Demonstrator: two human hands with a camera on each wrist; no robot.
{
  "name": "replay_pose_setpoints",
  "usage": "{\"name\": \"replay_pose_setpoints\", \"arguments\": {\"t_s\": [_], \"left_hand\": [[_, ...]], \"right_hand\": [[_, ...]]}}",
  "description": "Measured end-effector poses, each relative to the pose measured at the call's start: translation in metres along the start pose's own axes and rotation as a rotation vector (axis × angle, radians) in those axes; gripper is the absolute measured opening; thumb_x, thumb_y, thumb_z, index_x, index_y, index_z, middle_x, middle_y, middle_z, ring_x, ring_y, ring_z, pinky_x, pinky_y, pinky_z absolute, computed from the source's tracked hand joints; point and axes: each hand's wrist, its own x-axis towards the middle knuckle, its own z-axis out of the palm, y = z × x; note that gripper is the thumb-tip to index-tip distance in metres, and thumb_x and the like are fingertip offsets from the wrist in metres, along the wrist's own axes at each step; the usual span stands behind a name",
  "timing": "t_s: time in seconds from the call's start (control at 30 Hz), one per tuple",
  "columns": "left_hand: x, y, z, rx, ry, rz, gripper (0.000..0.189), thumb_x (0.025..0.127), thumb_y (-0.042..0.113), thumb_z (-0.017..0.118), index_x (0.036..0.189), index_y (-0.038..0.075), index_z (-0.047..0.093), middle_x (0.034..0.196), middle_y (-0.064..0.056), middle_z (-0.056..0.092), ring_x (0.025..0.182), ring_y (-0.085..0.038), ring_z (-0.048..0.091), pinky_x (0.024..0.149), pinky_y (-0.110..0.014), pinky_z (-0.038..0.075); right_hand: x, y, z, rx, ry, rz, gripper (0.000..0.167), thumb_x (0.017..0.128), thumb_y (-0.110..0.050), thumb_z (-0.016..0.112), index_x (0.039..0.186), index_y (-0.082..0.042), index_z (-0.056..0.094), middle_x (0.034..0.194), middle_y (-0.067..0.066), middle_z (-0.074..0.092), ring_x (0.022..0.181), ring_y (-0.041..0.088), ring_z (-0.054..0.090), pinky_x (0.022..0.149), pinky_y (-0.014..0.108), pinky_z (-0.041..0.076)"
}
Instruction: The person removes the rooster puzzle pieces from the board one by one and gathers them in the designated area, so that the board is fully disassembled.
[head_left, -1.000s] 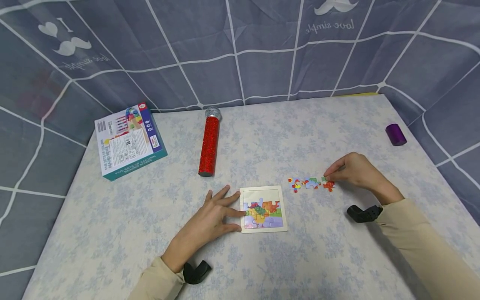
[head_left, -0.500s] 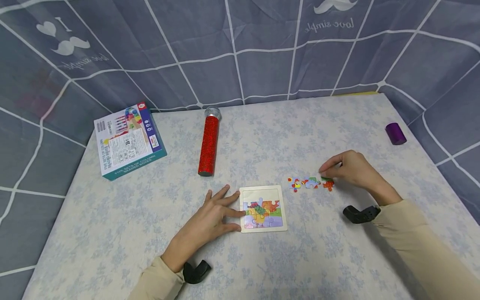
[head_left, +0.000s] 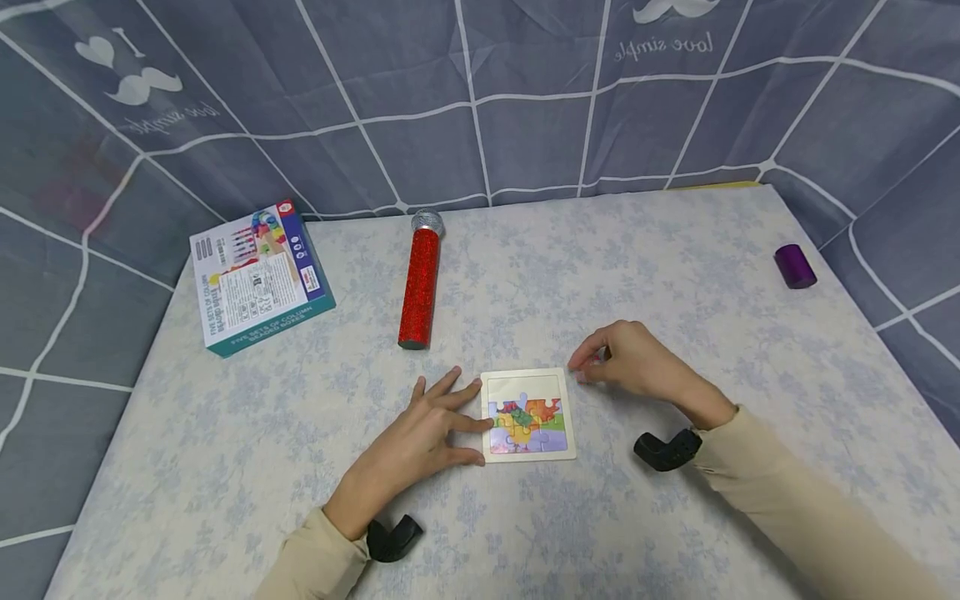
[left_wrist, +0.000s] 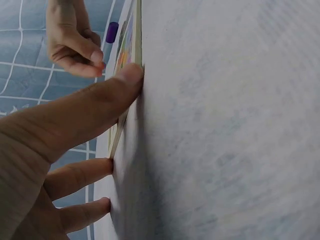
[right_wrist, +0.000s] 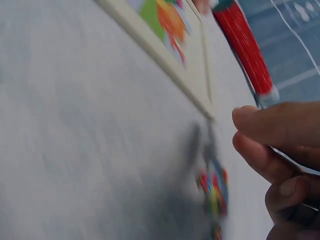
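Note:
A small square jigsaw board with a pale frame lies mid-table, its lower part filled with colourful pieces. My left hand spreads its fingers along the board's left side; thumb and fingertips touch the frame. Just right of the board hovers my right hand, thumb and index tips close together. No piece shows between those tips in the right wrist view. Loose jigsaw pieces lie on the table below them; in the head view the right hand mostly hides these.
Behind the board lies a red glittery microphone-shaped tube with a silver head. A toy box sits at the back left, a purple cylinder at the far right. Grey-blue curtain borders the patterned tablecloth.
My right hand has moved left from the far end of the loose pieces' row toward the board's upper right corner, covering the pieces. The left hand stays at the board.

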Motion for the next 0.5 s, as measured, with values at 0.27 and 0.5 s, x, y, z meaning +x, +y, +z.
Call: {"name": "replay_pose_setpoints", "arguments": {"t_s": [0.27, 0.5], "left_hand": [[-0.001, 0.0, 0.0, 0.018, 0.003, -0.007, 0.047, 0.07, 0.028, 0.088, 0.112, 0.012, 0.076, 0.145, -0.016, 0.048, 0.145, -0.041, 0.024, 0.105, -0.076, 0.012], [-0.002, -0.001, 0.001, 0.027, 0.012, -0.002, 0.046, 0.07, 0.03, 0.088, 0.112, 0.014, 0.076, 0.145, -0.015, 0.048, 0.144, -0.041, 0.025, 0.105, -0.075, 0.013]], "right_hand": [[0.006, -0.032, 0.037, 0.014, -0.083, -0.069, 0.021, 0.081, -0.011, 0.08, 0.101, -0.011, 0.077, 0.085, -0.007, 0.066, 0.07, 0.013, 0.054, 0.06, 0.027, 0.045], [0.004, -0.053, 0.063, -0.111, -0.061, -0.083, 0.027, 0.08, -0.013, 0.081, 0.106, -0.009, 0.077, 0.083, -0.007, 0.065, 0.066, 0.007, 0.052, 0.059, 0.024, 0.044]]}}
